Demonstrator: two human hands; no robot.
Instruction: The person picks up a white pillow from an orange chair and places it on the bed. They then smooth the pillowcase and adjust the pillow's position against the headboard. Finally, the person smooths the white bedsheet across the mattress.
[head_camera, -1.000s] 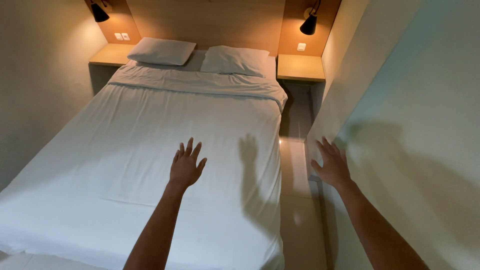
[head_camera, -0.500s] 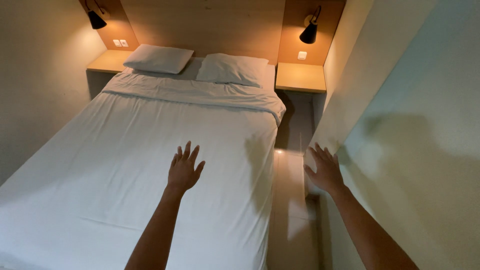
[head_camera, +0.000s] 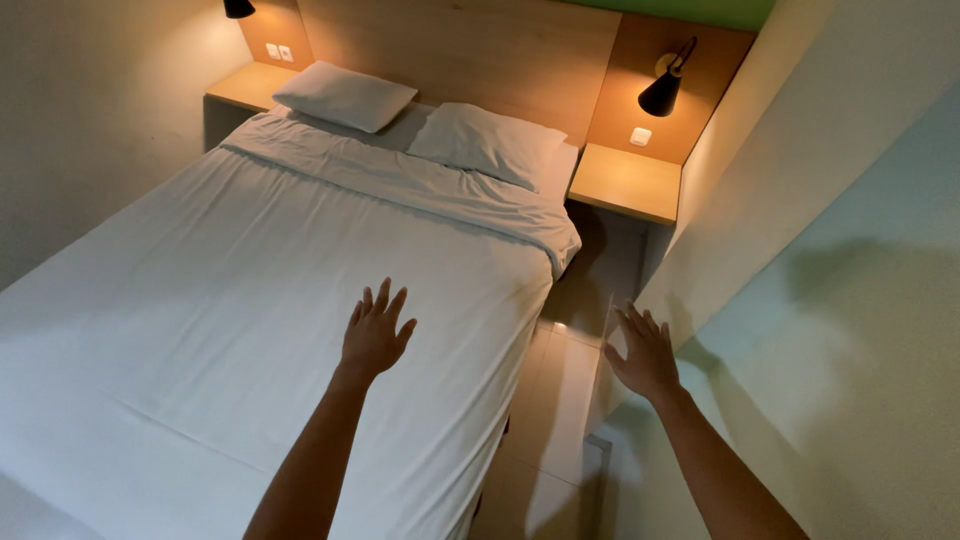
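A: The white bed sheet (head_camera: 250, 300) — where is it seen from the head view?

B: It is spread smooth over the mattress, under the left hand (head_camera: 373, 335), which is held flat above it, fingers splayed, nothing grasped.

A: And the right hand (head_camera: 645, 355)?

B: It is raised beside the pale wall (head_camera: 800, 330), fingers loose, empty. Two soft pillows (head_camera: 345, 95) are laid against the wooden headboard (head_camera: 470, 50).

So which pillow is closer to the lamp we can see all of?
The right pillow, next to the black wall lamp above the right bedside shelf. The other pillow lies by the far, left side.
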